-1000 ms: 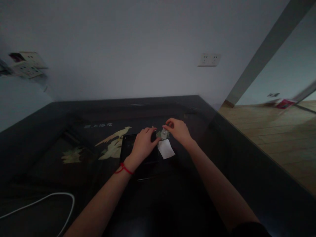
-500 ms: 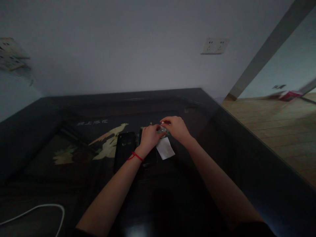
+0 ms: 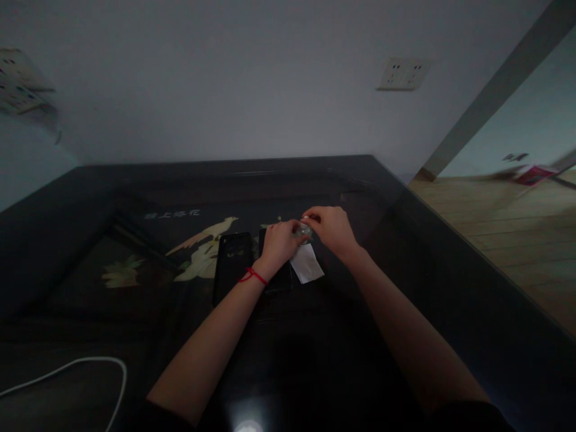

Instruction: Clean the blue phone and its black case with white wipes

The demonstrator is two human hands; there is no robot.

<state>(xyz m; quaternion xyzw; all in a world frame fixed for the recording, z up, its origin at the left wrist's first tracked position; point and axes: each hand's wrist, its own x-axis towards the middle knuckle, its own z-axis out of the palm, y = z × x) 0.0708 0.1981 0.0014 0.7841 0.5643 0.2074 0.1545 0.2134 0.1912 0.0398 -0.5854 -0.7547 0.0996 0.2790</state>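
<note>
My left hand (image 3: 279, 241), with a red string bracelet at the wrist, is closed around a small clear container (image 3: 305, 230). Just above and to its right, my right hand (image 3: 333, 231) pinches a tiny white thing (image 3: 306, 218), too small to name. A white slip of paper (image 3: 308, 264) lies below the container. Partly under my left hand and wrist is a flat black phone-shaped object (image 3: 281, 279). To its left lies a black phone case (image 3: 231, 264) with a camera cutout, its lower end near my left forearm.
The glossy dark table (image 3: 315, 354) carries a bird-and-flower picture and reflects light. A white cable (image 3: 90, 360) curves at the lower left. Behind stands a wall with a socket plate (image 3: 404, 74); more sockets (image 3: 20, 81) are at the left. Wooden floor (image 3: 504, 222) lies to the right.
The view has shifted slightly. My right fingertips are a little farther from the clear container, which shows more plainly. My left hand keeps its hold.
</note>
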